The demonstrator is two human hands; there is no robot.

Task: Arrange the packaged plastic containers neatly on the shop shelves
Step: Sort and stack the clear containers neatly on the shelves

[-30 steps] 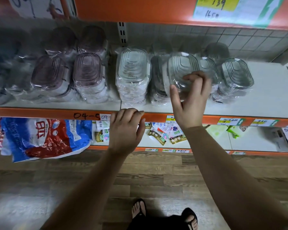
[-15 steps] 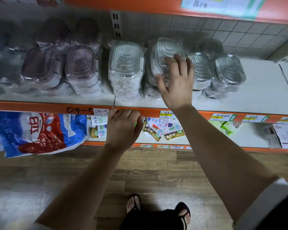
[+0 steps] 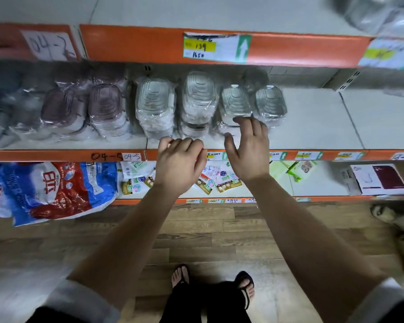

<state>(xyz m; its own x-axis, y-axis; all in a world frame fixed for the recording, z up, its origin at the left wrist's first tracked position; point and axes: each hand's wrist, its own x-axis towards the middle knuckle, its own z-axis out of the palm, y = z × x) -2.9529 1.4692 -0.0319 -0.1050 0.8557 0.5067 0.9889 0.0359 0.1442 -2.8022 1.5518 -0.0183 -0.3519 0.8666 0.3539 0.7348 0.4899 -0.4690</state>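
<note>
Empty hands at orange-edged white shop shelf [image 3: 313, 117].
Left hand [image 3: 180, 165] loosely curled, right hand [image 3: 248, 152] relaxed open, near wrapped clear plastic containers [image 3: 200, 99]; wood-plank floor [image 3: 208, 231] below.

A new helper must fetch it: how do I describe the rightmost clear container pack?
Find the white shelf with the orange edge marked 04-5. Purplish packs fill its left, clear packs its middle. Yours is the clear pack ending the row, the only one with bare shelf on its right.
</note>
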